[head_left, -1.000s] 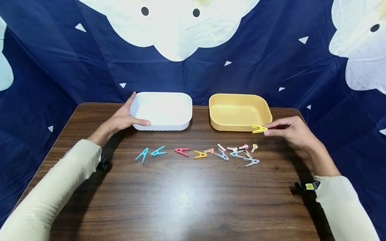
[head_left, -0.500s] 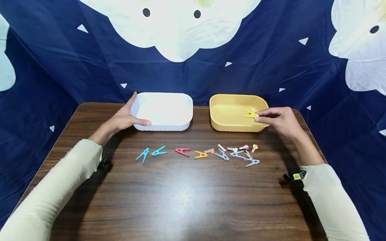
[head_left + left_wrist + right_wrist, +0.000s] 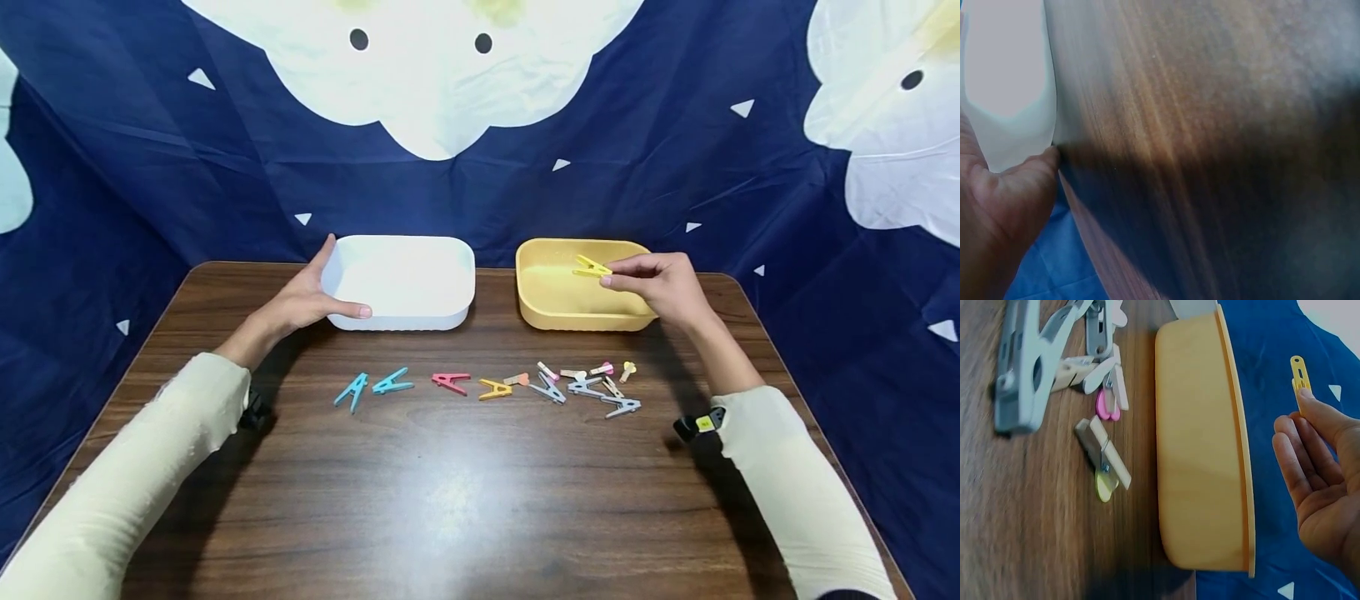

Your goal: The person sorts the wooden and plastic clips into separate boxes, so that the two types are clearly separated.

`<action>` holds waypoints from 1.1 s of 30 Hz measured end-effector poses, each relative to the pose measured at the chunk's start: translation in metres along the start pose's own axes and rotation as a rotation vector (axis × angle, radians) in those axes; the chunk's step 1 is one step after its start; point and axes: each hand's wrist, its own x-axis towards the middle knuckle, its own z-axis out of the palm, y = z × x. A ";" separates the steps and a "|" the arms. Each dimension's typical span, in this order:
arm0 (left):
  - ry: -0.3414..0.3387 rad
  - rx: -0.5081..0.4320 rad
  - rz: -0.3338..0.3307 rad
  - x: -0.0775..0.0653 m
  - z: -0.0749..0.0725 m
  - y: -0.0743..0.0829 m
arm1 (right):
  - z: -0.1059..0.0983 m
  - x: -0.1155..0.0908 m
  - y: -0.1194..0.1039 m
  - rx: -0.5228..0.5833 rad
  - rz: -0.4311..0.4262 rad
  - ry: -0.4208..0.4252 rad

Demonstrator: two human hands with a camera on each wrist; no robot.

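My right hand (image 3: 663,283) pinches a yellow plastic clothespin (image 3: 592,267) between thumb and fingertips, over the yellow bin (image 3: 585,321). In the right wrist view the clothespin (image 3: 1299,372) points up from the thumb and the other fingers are loosely bent. My left hand (image 3: 300,296) rests against the left end of a white bin (image 3: 401,320), thumb straight along the front wall and fingers spread toward the back corner. The left wrist view shows that thumb (image 3: 1032,172) at the bin's rim.
In front of the bins lies a row of clothespins: blue ones (image 3: 393,382), a red one (image 3: 450,382), an orange-yellow one (image 3: 495,389), grey ones (image 3: 622,405) and small wooden ones with coloured ends (image 3: 628,371). The wooden table (image 3: 337,500) ends at a dark blue curtain (image 3: 247,183).
My right hand has carried the yellow clothespin left and back, from outside the yellow bin's front right corner to over its inside. My left hand stays at the white bin.
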 end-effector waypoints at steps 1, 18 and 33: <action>0.000 0.001 0.000 0.000 0.000 0.000 | 0.002 0.002 -0.001 0.001 -0.001 -0.004; 0.002 -0.035 0.007 0.000 0.001 -0.002 | 0.030 0.027 -0.026 0.129 0.044 -0.073; -0.012 0.001 0.004 -0.002 -0.001 0.000 | 0.053 0.048 -0.045 0.167 0.002 -0.122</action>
